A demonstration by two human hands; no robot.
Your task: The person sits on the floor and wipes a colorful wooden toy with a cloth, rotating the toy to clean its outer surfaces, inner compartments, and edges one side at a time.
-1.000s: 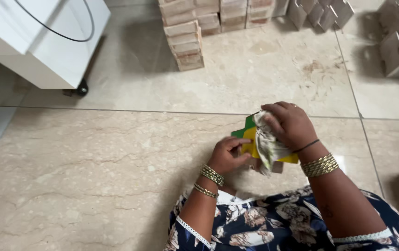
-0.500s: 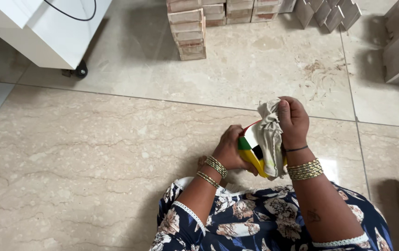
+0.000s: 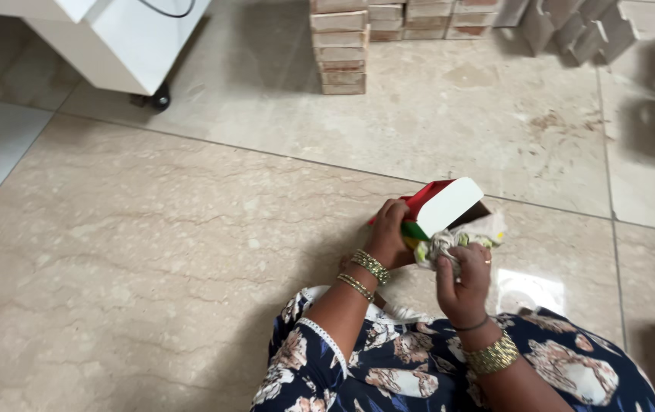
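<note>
I sit on a beige marble floor [image 3: 152,252]. My left hand [image 3: 388,233] grips the side of a small carton [image 3: 438,206], red and green with a white open flap. My right hand [image 3: 461,278] clutches a crumpled clear plastic packet [image 3: 457,240] at the carton's open end. How far the packet reaches inside the carton is hidden. Gold bangles circle both wrists, and my dark floral dress [image 3: 419,366] fills the bottom of the view.
Stacks of flat cardboard boxes [image 3: 339,46] stand on the floor at the top, with more folded boxes [image 3: 579,30] to the right. A white wheeled unit [image 3: 121,46] sits top left. A shiny clear wrapper [image 3: 526,294] lies by my right knee.
The carton has turned so its white flap now faces up and is open. My right hand dropped from above the carton to below it, still gripping the packet. The view shifted downward.
</note>
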